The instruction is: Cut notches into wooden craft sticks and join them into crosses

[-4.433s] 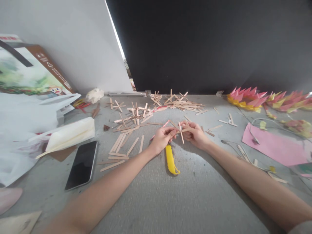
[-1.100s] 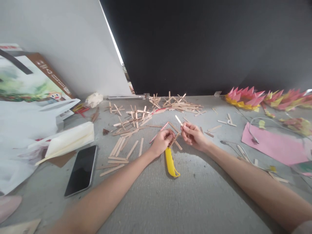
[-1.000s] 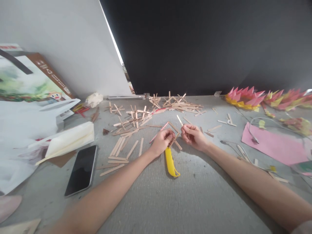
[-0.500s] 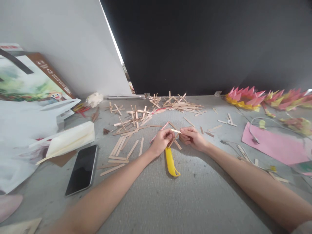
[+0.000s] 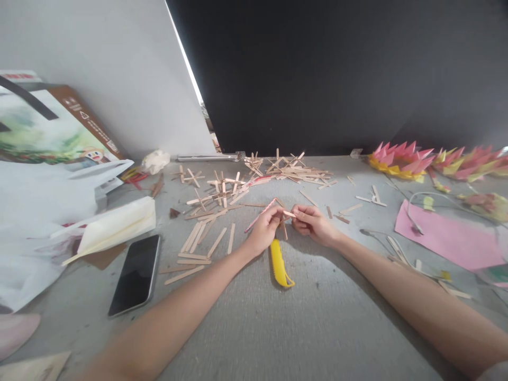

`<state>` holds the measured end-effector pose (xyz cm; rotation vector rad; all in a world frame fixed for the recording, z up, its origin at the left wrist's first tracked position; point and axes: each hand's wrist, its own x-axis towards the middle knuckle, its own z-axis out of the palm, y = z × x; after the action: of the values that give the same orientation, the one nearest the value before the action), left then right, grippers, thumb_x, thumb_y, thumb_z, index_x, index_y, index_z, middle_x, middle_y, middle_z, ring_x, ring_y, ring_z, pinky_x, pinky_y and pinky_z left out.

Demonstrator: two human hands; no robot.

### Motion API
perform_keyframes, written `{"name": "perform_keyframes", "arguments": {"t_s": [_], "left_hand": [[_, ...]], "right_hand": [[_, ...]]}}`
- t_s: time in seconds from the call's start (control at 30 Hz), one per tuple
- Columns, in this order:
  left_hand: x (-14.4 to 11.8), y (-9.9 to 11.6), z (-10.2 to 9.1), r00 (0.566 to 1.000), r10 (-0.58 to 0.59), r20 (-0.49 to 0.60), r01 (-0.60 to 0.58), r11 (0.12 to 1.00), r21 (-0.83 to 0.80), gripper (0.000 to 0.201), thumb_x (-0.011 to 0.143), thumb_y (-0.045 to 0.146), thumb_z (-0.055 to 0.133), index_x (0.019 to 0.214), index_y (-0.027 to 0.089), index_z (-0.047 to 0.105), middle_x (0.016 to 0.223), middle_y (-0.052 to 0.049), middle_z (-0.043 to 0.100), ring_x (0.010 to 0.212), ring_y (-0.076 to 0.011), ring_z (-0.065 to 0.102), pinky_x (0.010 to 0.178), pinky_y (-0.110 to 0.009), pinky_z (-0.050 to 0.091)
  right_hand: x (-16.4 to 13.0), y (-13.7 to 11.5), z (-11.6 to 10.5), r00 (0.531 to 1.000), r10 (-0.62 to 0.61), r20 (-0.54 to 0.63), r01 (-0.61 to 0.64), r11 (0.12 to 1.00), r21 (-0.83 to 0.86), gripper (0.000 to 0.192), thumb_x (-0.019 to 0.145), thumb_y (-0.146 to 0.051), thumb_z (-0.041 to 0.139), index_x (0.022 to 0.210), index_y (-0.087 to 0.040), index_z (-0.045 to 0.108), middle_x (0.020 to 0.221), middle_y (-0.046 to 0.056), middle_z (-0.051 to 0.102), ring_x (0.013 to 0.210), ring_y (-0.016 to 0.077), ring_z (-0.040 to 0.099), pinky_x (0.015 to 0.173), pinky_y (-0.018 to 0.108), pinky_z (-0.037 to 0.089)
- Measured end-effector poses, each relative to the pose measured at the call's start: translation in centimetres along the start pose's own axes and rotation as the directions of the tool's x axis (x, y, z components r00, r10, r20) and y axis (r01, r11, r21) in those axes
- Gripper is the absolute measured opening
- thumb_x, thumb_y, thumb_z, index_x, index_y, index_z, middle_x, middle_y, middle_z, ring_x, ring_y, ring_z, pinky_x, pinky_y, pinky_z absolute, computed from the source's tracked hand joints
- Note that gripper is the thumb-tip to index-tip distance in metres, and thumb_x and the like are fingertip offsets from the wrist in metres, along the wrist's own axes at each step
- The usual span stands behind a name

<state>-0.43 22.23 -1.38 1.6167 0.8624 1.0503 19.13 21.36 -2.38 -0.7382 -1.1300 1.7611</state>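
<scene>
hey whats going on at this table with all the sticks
A person's left hand and right hand meet over the grey table, pinching a small cluster of flat wooden craft sticks between them. A yellow plastic utility knife lies just below the hands. Loose sticks and a black smartphone lie to the left.

My left hand [image 5: 265, 228] & right hand [image 5: 313, 224] pinch a stick cross [image 5: 286, 216] together, just above yellow cutter [image 5: 279, 261].

A grey, rough-surfaced table [image 5: 278, 328] is seen filling the lower frame, backed by a white panel [image 5: 99, 63] at upper left and a black board [image 5: 337, 74] at upper right; a bright gap [image 5: 190, 69] is visible between them.
</scene>
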Motion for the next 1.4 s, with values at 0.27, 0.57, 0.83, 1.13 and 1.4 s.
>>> {"name": "perform_keyframes", "arguments": {"t_s": [0.27,0.57,0.83,1.13,1.4], "left_hand": [[-0.37,-0.32,0.61,0.999,-0.014,0.032,0.017,0.995,-0.099,0.024,0.103,0.04,0.056,0.102,0.021,0.07,0.082,-0.001,0.057,0.063,-0.0128,0.053,0.057,-0.023,0.046],[-0.63,0.24,0.59,0.999,-0.042,0.019,0.044,0.99,-0.134,0.029,0.094,0.047,0.074,0.102,0.02,0.066,0.073,0.003,0.058,0.053,-0.0089,0.055,0.053,-0.021,0.046],[-0.66,0.12,0.7,0.997,-0.067,-0.05,0.057,0.982,-0.181,0.037,0.088,0.051,0.079,0.096,0.019,0.063,0.087,0.0,0.071,0.051,-0.0084,0.064,0.05,-0.02,0.049],[-0.58,0.16,0.61,0.996,-0.08,-0.03,0.072,0.976,-0.204,0.041,0.085,0.053,0.081,0.09,0.017,0.062,0.1,-0.005,0.075,0.052,-0.0082,0.067,0.048,-0.019,0.049],[-0.78,0.19,0.5,0.997,-0.066,-0.043,0.057,0.981,-0.183,0.037,0.086,0.05,0.081,0.091,0.017,0.065,0.084,-0.002,0.073,0.052,-0.0093,0.066,0.051,-0.02,0.051]], "right_hand": [[0.0,0.01,0.13,0.999,-0.027,-0.019,0.027,1.0,-0.005,0.042,0.092,-0.054,0.078,0.084,-0.018,0.058,0.061,-0.01,0.029,0.051,0.0067,0.019,0.046,0.021,0.014],[0.07,-0.11,0.34,0.999,-0.026,-0.033,0.026,0.999,-0.023,0.044,0.09,-0.055,0.08,0.082,-0.018,0.057,0.059,-0.01,0.028,0.05,0.0058,0.018,0.045,0.021,0.012],[0.05,0.05,0.3,0.997,-0.033,-0.067,0.029,0.998,-0.064,0.047,0.089,-0.058,0.08,0.08,-0.018,0.057,0.056,-0.011,0.029,0.048,0.0049,0.018,0.045,0.021,0.012],[0.09,0.25,0.02,0.994,-0.067,-0.085,0.058,0.993,-0.105,0.046,0.09,-0.057,0.08,0.077,-0.017,0.059,0.053,-0.011,0.03,0.046,0.005,0.019,0.044,0.022,0.013],[0.14,-0.19,0.02,0.997,-0.034,-0.065,0.027,0.994,-0.106,0.045,0.089,-0.056,0.08,0.077,-0.016,0.062,0.049,-0.011,0.031,0.044,0.0052,0.019,0.042,0.022,0.015]]}}
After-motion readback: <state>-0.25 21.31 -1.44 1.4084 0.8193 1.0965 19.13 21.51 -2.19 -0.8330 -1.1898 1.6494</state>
